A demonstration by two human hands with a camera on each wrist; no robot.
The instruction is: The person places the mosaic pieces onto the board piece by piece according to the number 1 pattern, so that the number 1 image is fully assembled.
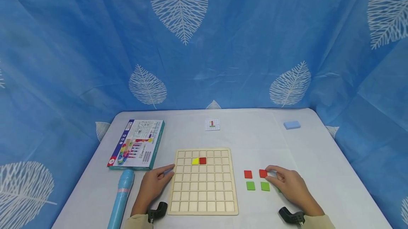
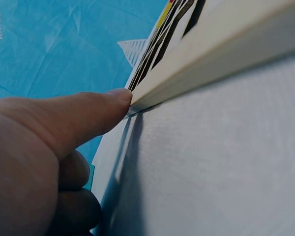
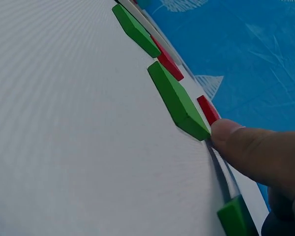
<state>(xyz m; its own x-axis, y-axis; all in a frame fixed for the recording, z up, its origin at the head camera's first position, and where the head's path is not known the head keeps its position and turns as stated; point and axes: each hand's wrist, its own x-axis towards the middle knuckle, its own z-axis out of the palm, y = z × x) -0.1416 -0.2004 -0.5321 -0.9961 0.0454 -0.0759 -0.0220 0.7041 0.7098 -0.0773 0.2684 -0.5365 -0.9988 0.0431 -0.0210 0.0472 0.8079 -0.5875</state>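
Note:
A wooden grid board (image 1: 202,212) lies flat on the table, with a yellow piece (image 1: 195,161) and a red square (image 1: 202,160) side by side in its second row from the top. My left hand (image 1: 153,185) touches the board's left edge with its fingertips; up close, a straight digit meets the board's side (image 2: 187,73). To the right of the board, my right hand (image 1: 291,185) pinches a red square tile (image 1: 262,173) by its right side. Another red tile (image 1: 248,174) lies left of it. Green tiles (image 1: 265,186) form a row nearer me, one partly hidden under the right hand.
A small pattern card (image 1: 212,124) lies beyond the board. At the left are a printed box (image 1: 137,144) and a blue microphone-shaped object (image 1: 121,200). A light blue block (image 1: 292,125) sits back right. Blue leaf-print cloth (image 1: 216,45) hangs behind the white table (image 1: 255,130).

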